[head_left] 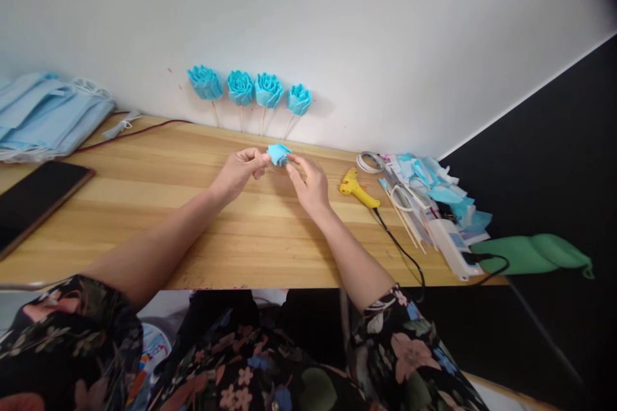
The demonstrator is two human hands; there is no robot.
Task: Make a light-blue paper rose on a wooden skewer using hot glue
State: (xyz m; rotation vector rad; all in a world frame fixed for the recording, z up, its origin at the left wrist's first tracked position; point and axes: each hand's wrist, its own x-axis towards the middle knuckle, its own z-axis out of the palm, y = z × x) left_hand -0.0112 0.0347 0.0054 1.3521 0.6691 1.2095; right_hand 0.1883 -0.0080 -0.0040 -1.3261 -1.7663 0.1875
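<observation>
Between both hands, above the wooden table (231,231), is a small blue flower head (278,153) of folded, layered petals. My left hand (241,170) pinches its left side between thumb and fingers. On the right side, the thumb and fingertips of my right hand (308,183) close on the flower head. Behind the hands, several finished-looking blue flowers (268,90) on thin sticks lean against the white wall. A yellow glue gun (357,188) lies to the right of my right hand, its black cord running down to the table's front edge.
A stack of blue face masks (48,115) and a dark phone (41,199) lie at the left. To the right are a tape roll (370,162), white-handled scissors (409,198), thin sticks (405,221), blue scraps (434,180), a white power strip (453,247) and a green pouch (530,253).
</observation>
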